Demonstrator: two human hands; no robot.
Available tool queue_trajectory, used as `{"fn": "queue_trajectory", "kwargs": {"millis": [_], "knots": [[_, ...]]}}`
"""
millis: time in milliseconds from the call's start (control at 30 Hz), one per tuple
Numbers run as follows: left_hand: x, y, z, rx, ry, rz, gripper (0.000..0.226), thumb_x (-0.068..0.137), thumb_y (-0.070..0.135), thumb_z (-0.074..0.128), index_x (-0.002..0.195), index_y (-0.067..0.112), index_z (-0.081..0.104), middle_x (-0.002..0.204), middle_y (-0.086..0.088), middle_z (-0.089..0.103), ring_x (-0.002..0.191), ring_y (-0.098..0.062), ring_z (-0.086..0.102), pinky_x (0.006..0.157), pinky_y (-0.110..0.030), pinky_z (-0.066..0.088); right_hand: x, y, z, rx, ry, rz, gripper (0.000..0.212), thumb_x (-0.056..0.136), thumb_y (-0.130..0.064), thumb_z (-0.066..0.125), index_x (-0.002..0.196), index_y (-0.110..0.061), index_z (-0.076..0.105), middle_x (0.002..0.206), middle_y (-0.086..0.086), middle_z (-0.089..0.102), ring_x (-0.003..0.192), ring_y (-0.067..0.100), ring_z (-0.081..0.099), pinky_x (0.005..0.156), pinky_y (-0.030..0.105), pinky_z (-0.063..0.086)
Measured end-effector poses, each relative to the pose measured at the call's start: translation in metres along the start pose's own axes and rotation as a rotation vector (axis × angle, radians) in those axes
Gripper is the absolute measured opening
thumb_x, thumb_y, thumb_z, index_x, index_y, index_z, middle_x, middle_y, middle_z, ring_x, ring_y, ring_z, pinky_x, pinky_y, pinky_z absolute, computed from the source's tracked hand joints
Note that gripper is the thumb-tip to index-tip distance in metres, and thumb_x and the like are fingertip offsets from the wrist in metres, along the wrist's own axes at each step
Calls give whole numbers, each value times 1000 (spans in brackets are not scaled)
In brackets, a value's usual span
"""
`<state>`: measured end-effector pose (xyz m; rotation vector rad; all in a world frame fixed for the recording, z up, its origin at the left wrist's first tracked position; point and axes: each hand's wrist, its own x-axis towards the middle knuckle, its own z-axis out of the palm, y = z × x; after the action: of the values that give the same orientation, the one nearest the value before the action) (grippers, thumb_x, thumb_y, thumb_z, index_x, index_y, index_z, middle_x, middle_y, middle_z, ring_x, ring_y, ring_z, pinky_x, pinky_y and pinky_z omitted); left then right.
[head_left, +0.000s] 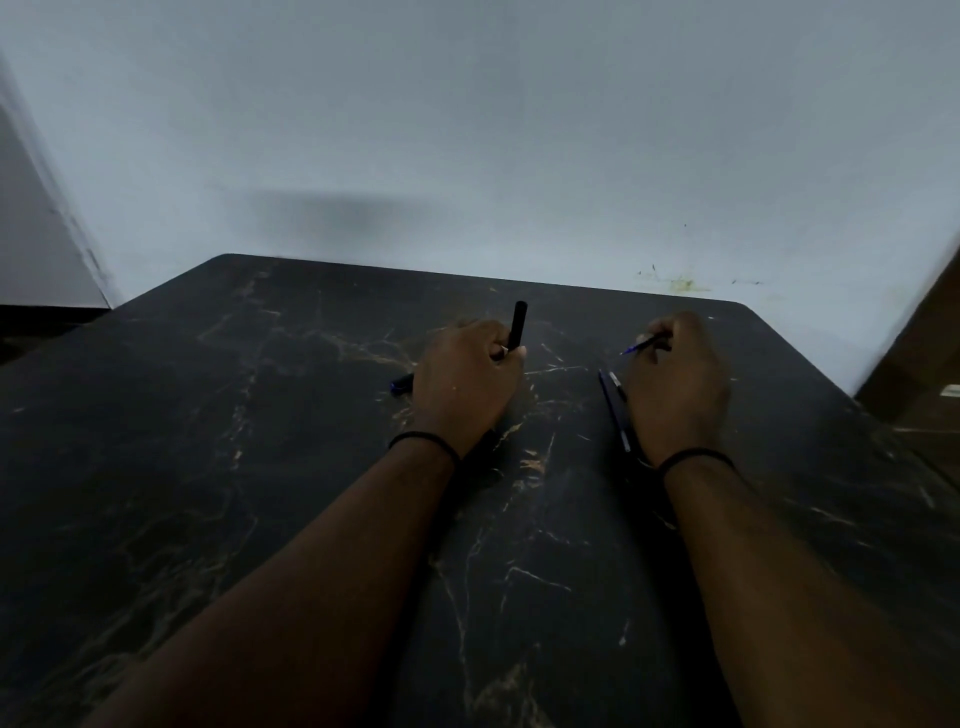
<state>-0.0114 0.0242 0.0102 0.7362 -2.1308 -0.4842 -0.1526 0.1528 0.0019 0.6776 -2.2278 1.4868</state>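
My left hand (467, 384) grips a black pen barrel (518, 325) that sticks up above the fist. A blue-tipped pen end (402, 384) shows on the table just left of that hand. My right hand (675, 384) pinches a thin blue pen refill (640, 345) whose tip points left. Dark pens (615, 410) lie on the table along the left side of my right hand, partly hidden under it. Both wrists wear a thin black band.
Both forearms rest on a black marble-patterned table (260, 467) with pale veins. A pale wall (467, 130) stands right behind its far edge. A brown surface (919, 364) rises past the table's right corner.
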Motion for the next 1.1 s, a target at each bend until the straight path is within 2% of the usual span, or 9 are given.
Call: {"fn": "queue_trajectory", "kwargs": {"millis": [167,233,300,467,567,700,800,900,1100], "knots": [[0,-1,1,8,18,4,21,87,33,69,75,17,63,77,3,61,68,-11,56,61,-29,50,1,-1,1,95,67,-94,19,89,-5,56,102,-17,61,94,-3,66,85,15,60,77,27,47],[1,-1,1,7,14,8,22,87,33,69,75,16,63,76,3,61,68,-12,56,61,-30,52,0,-4,1,103,106,-143,13,94,-8,55,103,-14,62,90,-6,63,79,8,55,70,10,39],[1,-2,1,6,16,8,23,87,33,69,74,16,62,74,3,60,66,-11,56,60,-30,51,-1,-10,0,158,104,-175,16,101,-21,52,99,-11,65,87,-5,66,76,6,56,67,2,34],[1,0,1,31,19,1,17,88,35,67,79,20,65,76,5,64,67,-10,57,56,-24,42,-10,-28,-3,271,62,-301,34,103,-29,51,83,-4,61,76,6,61,70,16,53,61,12,35],[1,1,-1,51,-16,7,14,92,35,63,91,21,68,82,2,69,72,-14,62,62,-27,49,-19,-37,-2,327,37,-334,29,103,-27,51,88,-3,61,78,7,62,69,17,55,62,20,40],[1,1,-3,66,-51,51,15,94,32,61,94,19,68,84,1,69,75,-15,62,67,-32,52,-24,-44,-4,409,81,-386,17,103,-24,51,105,-10,60,89,-1,65,78,9,60,73,18,49],[1,2,-2,85,-69,101,14,94,31,60,99,21,69,83,3,67,72,-12,59,62,-27,46,-25,-48,-5,476,102,-410,18,103,-39,46,110,-24,54,95,4,69,77,21,66,71,29,54],[1,3,-1,109,-80,145,14,93,31,61,101,23,69,84,3,67,72,-13,59,64,-29,46,-26,-51,-6,495,118,-428,23,102,-46,43,107,-26,53,95,5,69,77,22,66,71,33,55],[0,2,0,112,-81,188,11,93,32,61,99,25,68,77,10,59,66,-9,55,56,-22,38,-29,-51,-4,471,80,-440,17,103,-37,47,103,-21,53,92,2,69,76,12,64,71,17,50]]}}
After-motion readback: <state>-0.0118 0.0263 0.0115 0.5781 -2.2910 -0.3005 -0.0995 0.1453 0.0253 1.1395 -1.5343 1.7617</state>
